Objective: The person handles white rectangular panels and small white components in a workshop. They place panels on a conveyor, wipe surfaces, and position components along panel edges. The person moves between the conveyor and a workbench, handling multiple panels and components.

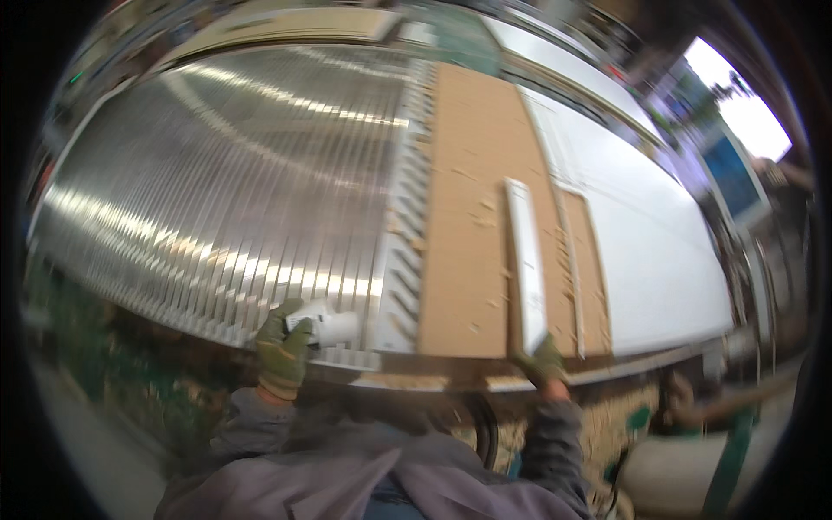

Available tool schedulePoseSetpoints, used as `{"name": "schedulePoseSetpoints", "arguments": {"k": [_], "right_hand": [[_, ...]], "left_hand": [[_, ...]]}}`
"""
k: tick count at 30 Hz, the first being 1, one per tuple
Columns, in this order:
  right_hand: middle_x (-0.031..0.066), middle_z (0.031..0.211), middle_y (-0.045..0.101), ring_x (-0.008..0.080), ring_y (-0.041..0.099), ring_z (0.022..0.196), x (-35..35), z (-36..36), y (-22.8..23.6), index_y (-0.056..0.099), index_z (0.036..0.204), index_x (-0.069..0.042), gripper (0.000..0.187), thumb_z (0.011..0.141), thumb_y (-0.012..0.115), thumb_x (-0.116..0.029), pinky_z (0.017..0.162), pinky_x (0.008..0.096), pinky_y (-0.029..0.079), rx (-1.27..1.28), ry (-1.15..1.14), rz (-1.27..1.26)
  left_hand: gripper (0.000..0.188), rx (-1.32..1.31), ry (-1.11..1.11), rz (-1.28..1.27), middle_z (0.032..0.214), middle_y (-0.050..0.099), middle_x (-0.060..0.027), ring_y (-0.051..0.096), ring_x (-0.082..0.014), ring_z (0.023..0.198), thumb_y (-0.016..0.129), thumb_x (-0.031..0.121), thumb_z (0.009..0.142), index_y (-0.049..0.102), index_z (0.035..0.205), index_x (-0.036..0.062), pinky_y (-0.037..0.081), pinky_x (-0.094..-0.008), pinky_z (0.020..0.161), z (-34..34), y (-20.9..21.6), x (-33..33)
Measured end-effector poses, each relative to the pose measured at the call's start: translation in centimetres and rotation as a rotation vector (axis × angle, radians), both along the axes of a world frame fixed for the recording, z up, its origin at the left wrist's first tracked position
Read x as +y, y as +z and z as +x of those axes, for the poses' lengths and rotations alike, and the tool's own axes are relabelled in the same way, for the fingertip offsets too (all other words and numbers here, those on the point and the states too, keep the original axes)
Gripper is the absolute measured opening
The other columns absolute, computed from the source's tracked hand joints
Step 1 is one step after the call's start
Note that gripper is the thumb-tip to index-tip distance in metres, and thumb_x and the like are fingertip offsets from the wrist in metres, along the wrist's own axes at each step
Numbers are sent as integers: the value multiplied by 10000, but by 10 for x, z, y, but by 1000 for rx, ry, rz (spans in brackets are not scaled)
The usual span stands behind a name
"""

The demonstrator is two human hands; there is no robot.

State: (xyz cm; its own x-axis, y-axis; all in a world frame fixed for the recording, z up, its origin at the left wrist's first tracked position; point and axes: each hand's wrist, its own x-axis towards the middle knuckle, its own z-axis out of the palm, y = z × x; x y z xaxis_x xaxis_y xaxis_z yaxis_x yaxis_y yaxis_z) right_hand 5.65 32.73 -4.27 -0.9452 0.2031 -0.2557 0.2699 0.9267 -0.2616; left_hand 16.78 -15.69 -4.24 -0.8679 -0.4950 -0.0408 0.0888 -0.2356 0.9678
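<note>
Gripping white strip (526, 260) — right hand (544, 360) at edge of cardboard (459, 269), wider leftward.

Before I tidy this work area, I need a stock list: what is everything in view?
silvery strips: many, shiny silver, left side
slotted strip: one, pale grey, beside the silvery strips
cardboard: at least one sheet, tan, middle
long bar: one, white, over the cardboard
large panel: one, white, right
blue panel: one, blue, far right
cylindrical object: one, white, in the left hand
Background: too blurred to count
left hand: one, green-gloved, lower left
right hand: one, green-gloved, at the bar's near end
</note>
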Motion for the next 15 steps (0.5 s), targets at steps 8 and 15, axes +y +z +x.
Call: {"name": "schedulePoseSetpoints", "arguments": {"k": [8,15], "right_hand": [[145,1160,702,279,700,968,-70,21,-38,599,1335,-33,450,943,732,-211,891,408,589,369,505,-1266],[164,1296,647,239,650,965,-277,8,26,471,1506,-44,731,942,733,-427,912,397,538,-323,216,-2029]], "left_hand": [[394,-96,600,-255,1185,726,-115,679,-190,1075,760,133,965,661,1315,-17,554,-328,951,146,24,-68],[428,-228,886,-59,1172,722,-122,692,-191,1028,748,116,966,632,1359,-5,576,-324,890,244,30,-111]]}}
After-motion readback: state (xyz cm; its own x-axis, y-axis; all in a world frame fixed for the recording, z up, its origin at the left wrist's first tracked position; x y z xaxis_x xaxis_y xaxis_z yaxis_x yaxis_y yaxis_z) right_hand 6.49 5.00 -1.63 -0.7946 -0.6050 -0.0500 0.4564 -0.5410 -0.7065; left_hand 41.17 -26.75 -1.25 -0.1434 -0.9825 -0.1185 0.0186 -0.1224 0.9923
